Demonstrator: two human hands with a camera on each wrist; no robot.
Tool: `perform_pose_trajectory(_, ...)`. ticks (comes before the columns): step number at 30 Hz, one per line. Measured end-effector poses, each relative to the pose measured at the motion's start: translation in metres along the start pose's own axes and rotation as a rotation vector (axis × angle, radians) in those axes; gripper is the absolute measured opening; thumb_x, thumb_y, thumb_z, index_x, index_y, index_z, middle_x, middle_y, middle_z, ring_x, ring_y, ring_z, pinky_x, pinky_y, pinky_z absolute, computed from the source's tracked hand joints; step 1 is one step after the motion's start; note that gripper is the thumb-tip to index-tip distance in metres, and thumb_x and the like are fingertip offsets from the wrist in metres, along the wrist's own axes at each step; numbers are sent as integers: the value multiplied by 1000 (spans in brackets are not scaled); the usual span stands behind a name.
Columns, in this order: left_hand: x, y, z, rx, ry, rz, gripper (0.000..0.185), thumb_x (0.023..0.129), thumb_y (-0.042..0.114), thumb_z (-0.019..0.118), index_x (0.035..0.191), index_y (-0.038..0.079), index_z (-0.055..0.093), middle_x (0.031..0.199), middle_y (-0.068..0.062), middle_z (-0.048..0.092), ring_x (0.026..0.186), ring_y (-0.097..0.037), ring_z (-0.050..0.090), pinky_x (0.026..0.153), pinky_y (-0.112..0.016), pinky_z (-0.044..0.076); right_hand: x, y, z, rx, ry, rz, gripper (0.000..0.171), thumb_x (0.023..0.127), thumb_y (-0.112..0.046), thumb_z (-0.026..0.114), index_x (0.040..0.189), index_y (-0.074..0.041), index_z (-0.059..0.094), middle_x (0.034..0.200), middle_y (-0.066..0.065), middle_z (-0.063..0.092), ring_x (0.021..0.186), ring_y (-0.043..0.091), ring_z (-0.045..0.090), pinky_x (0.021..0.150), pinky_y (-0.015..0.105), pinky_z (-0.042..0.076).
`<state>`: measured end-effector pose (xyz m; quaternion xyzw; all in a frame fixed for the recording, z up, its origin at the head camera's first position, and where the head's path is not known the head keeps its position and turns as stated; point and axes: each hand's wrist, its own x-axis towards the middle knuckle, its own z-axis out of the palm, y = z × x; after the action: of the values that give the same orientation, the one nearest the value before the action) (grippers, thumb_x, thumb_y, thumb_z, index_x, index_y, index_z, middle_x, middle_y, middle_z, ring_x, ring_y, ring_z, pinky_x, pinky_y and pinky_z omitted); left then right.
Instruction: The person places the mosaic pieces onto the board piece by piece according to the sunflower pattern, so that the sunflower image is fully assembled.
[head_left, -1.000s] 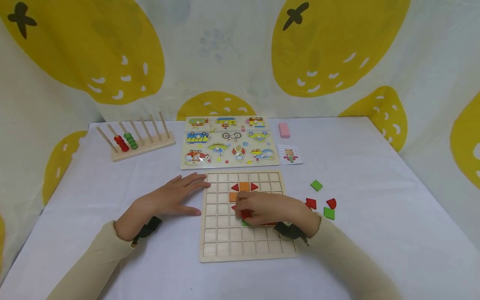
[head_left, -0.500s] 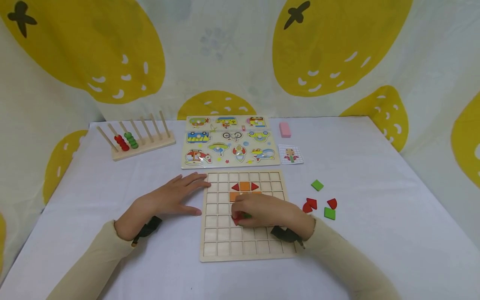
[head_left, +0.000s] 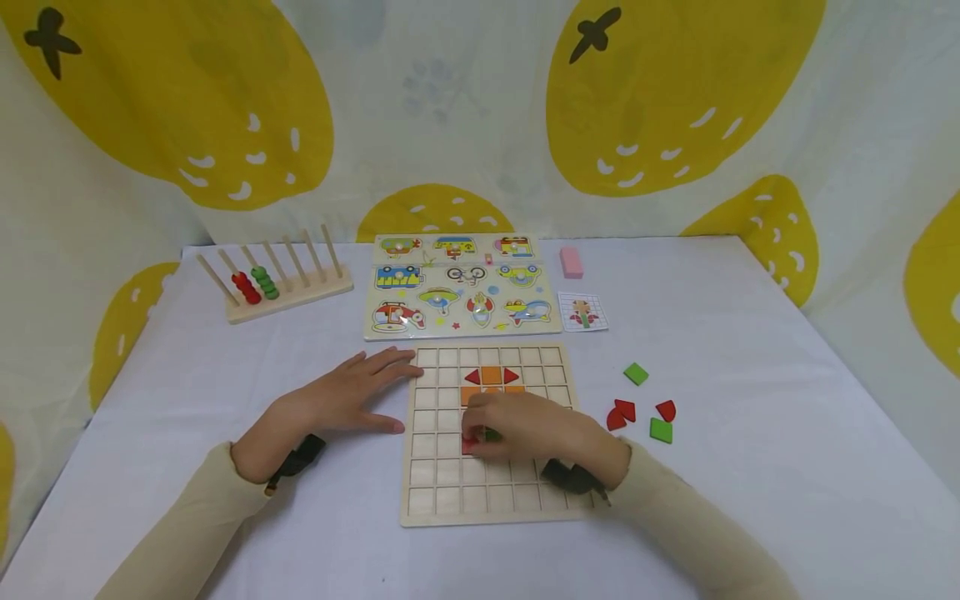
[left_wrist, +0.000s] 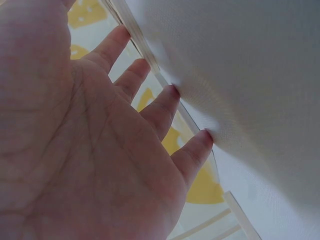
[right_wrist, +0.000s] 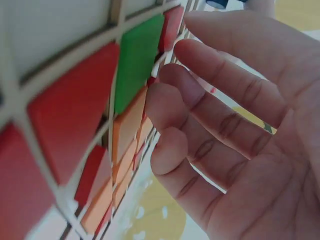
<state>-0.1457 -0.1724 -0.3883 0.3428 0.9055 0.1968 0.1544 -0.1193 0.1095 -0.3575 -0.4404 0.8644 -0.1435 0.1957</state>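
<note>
A wooden grid board (head_left: 447, 500) lies on the table with red, orange and green tiles set in its squares. My right hand (head_left: 517, 425) is over the board's middle, thumb and forefinger curled at a red tile (head_left: 468, 447) just left of a green tile (head_left: 492, 435). In the right wrist view the fingertips meet this red tile (right_wrist: 172, 26) at its edge, beyond the green one; the hand hides part of the pattern. My left hand (head_left: 337, 402) lies spread on the table, its fingertips at the board's left edge.
Right of the board lie loose green squares (head_left: 661, 430) and red rounded pieces (head_left: 665, 411). Behind it are a picture card (head_left: 582, 312), a pink block (head_left: 572, 262) and a vehicle puzzle (head_left: 462, 287). A wooden peg rack (head_left: 292, 302) with beads stands at the back left.
My right hand has moved slightly left with a red tile, which has gone from over the green tile to the square left of it and turned flat. My left hand has stayed put.
</note>
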Motion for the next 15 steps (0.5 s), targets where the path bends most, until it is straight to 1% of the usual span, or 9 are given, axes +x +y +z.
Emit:
perform_pose_trajectory(4, 1, -1, 1, 4, -4, -3, 74, 85, 47, 72, 147, 19, 40, 157, -10, 29, 145, -32, 25, 114, -63, 16, -7, 7, -3, 18, 21, 11, 9, 91, -20, 70, 97, -14, 71, 94, -4, 61, 84, 10, 55, 75, 20, 50)
perform_pose_trajectory(8, 1, -1, 1, 4, -8, -11, 75, 85, 46, 72, 147, 19, 40, 157, -10, 29, 145, -32, 25, 114, -63, 16, -16, 15, -6, 54, 27, 41, 9, 92, -20, 69, 98, -15, 71, 90, -6, 60, 83, 12, 56, 73, 20, 49)
perform_pose_trajectory(10, 0, 1, 0, 3, -12, -20, 75, 85, 46, 72, 147, 19, 40, 157, -10, 29, 145, -32, 24, 115, -63, 16, -21, 20, -8, 90, 37, 53, 7, 91, -19, 69, 96, -14, 71, 86, -7, 58, 81, 12, 56, 72, 20, 49)
perform_pose_trajectory(15, 1, -1, 2, 3, -14, -25, 75, 85, 50, 70, 147, 21, 39, 157, -8, 29, 145, -31, 24, 115, -62, 16, -35, 33, -11, 163, 66, 68, 5, 90, -14, 70, 94, -13, 71, 86, -9, 59, 78, 10, 56, 71, 20, 50)
